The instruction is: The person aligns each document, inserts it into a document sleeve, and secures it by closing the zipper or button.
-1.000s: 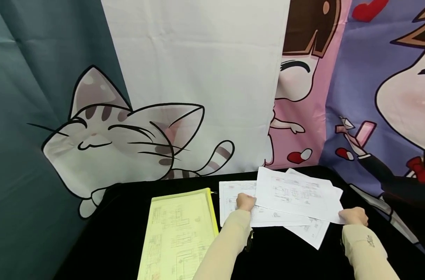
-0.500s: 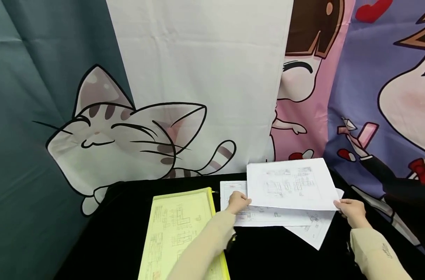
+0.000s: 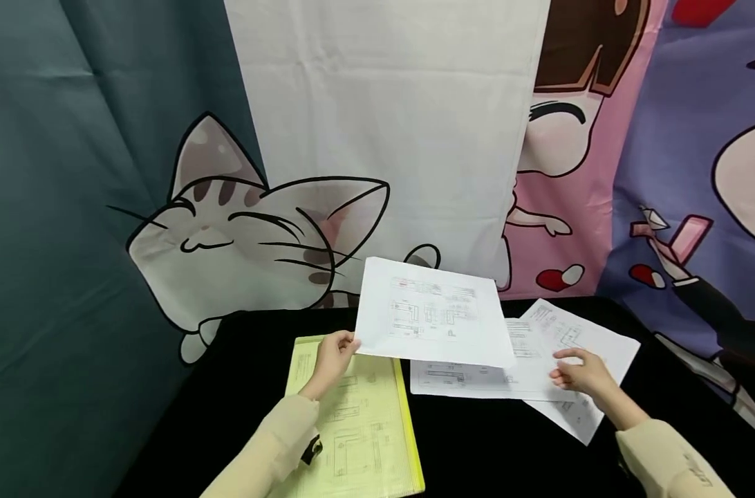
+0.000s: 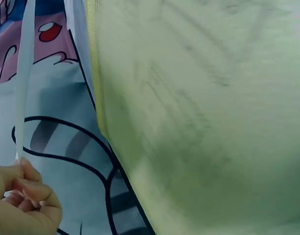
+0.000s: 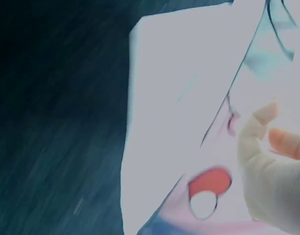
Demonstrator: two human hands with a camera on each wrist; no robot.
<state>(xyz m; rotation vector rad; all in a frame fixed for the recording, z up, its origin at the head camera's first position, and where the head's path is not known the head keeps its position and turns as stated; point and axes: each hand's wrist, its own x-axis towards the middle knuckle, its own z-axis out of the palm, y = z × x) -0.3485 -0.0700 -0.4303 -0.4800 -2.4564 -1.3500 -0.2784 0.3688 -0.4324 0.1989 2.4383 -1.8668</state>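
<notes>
A white printed sheet point(image 3: 433, 311) is held up by its lower left corner, pinched in my left hand point(image 3: 332, 360), above the top of a yellow sheet stack point(image 3: 352, 429). In the left wrist view, the thumb and fingertips of my left hand point(image 4: 25, 200) grip the edge of the sheet point(image 4: 25, 73). My right hand point(image 3: 583, 377) hovers over the white sheets point(image 3: 589, 339) at the right, holding nothing, its fingers loosely bent. The right wrist view shows my right hand point(image 5: 272, 161) with thumb and fingers apart beside white paper point(image 5: 169, 98).
A black cloth point(image 3: 477, 449) covers the table. Behind it hangs a curtain point(image 3: 384, 124) printed with a cat and cartoon figures. Two white sheets lie overlapped at an angle on the right.
The top white sheet has moved left and up with my left hand, from over the white sheets towards the yellow stack. My right hand has let go of its edge. The head view has turned left.
</notes>
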